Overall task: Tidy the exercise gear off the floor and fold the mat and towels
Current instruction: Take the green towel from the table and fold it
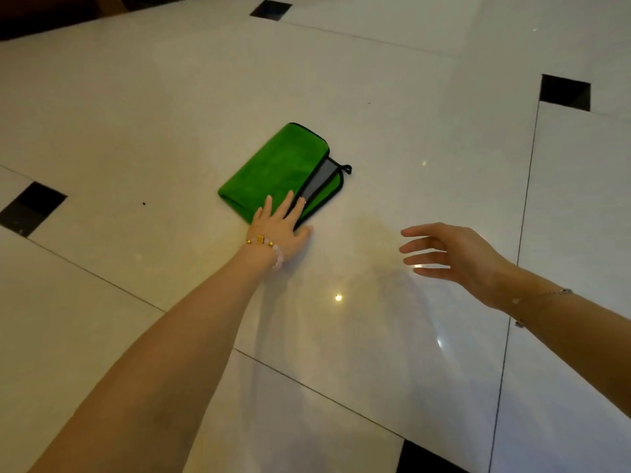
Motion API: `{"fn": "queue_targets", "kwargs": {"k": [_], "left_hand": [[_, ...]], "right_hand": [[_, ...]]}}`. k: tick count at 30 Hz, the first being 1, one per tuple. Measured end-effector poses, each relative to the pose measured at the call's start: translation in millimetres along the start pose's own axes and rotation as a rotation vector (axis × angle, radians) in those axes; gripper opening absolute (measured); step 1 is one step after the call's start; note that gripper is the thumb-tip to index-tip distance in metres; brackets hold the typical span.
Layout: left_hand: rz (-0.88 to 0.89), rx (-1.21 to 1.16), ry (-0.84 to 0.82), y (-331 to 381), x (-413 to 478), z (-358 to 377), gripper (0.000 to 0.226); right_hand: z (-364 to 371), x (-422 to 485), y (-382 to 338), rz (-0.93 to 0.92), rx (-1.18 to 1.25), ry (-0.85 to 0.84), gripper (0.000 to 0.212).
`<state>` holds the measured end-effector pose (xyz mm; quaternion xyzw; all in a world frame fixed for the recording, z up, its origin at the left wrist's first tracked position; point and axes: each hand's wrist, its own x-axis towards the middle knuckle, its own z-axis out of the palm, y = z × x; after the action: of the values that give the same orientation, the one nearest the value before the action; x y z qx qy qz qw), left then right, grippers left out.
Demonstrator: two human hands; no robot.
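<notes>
Left hand (280,227) flat, fingers straight, pressing folded green towel (280,167); right hand (454,257) relaxed, empty.

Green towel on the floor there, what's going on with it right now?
A person is leaning over a glossy tiled floor, working on a green towel with black trim. The towel is already folded into a compact rectangle, with a strip of its grey side showing and a small hanging loop sticking out at one corner. The left hand lies on the towel's near end with fingers straight. The right hand hovers open off to the side, touching nothing.
</notes>
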<state>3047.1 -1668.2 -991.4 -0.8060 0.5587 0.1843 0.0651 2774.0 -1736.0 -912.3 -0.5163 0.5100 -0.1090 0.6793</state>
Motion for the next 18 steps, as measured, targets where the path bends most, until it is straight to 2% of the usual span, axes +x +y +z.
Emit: {"fn": "queue_targets", "kwargs": {"k": [4,8,10,12,15,16,18], "left_hand": [[0.042,0.006,-0.028,31,-39,16,0.063],[0.165,0.027,0.071,68,-96,45,0.065],[0.238,-0.06,0.174,70,-112,46,0.062],[0.237,-0.429,0.242,62,-120,34,0.046],[0.039,-1.051,0.344,45,-132,0,0.026],[-0.043,-1.216,0.36,38,-135,-11,0.019],[-0.179,-1.485,0.327,26,-142,-31,0.019]], "right_hand": [[11,0,2,0.025,0.039,0.003,0.032],[31,-6,0,0.043,0.023,-0.013,0.024],[42,-8,2,-0.001,-0.049,0.0,0.019],[50,-8,10,-0.181,-0.278,0.07,0.019],[69,-16,35,-0.485,-0.784,0.194,0.028],[77,-19,46,-0.576,-0.904,0.172,0.03],[97,-23,67,-0.705,-1.139,0.021,0.039]]}}
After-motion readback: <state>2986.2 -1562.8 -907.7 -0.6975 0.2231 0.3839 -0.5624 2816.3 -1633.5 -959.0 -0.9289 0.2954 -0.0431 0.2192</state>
